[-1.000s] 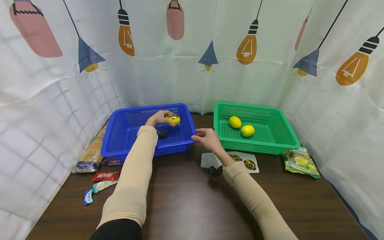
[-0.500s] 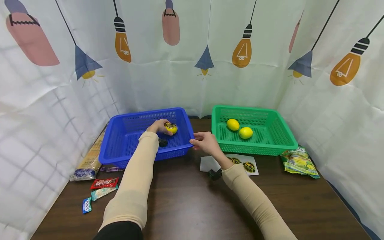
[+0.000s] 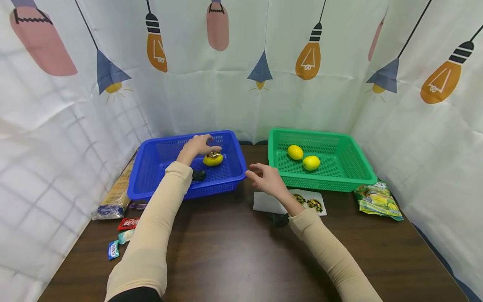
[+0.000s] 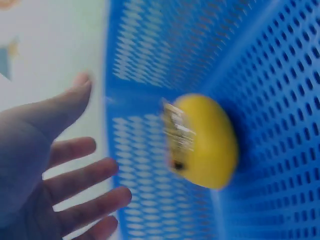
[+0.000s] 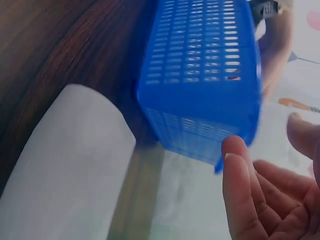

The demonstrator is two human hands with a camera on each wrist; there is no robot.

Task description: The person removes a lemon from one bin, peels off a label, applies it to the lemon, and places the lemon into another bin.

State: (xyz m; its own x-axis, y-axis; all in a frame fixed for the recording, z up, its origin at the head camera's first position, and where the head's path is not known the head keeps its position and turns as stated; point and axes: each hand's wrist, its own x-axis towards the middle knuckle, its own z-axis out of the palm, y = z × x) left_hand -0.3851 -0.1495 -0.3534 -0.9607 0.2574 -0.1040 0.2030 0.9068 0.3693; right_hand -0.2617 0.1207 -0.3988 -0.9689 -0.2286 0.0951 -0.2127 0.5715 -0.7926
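Observation:
In the blue basket [image 3: 158,193] a yellow lemon [image 3: 213,159] with a dark label lies near the right side. My left hand [image 3: 195,147] hovers over it with fingers spread, and the left wrist view shows a gap between those fingers and the lemon [image 4: 207,142]. Just off the basket's front right corner is my right hand [image 3: 268,180], its fingers loosely bent and holding nothing. Whether a fingertip touches the blue rim is hard to tell in the right wrist view. A white sheet with round lemon labels [image 3: 269,202] lies below the right hand.
A green basket [image 3: 320,183] on the right holds two plain lemons [image 3: 295,152]. Beside it lies a green-yellow bag [image 3: 378,201]. At left are a long plastic-wrapped package [image 3: 115,197], a red wrapper [image 3: 128,223] and small blue packets [image 3: 113,250]. A patterned curtain stands behind.
My left hand has set the labelled lemon down in the blue basket, let go and risen slightly. The right hand has loosened from the basket's corner and shifted a little right.

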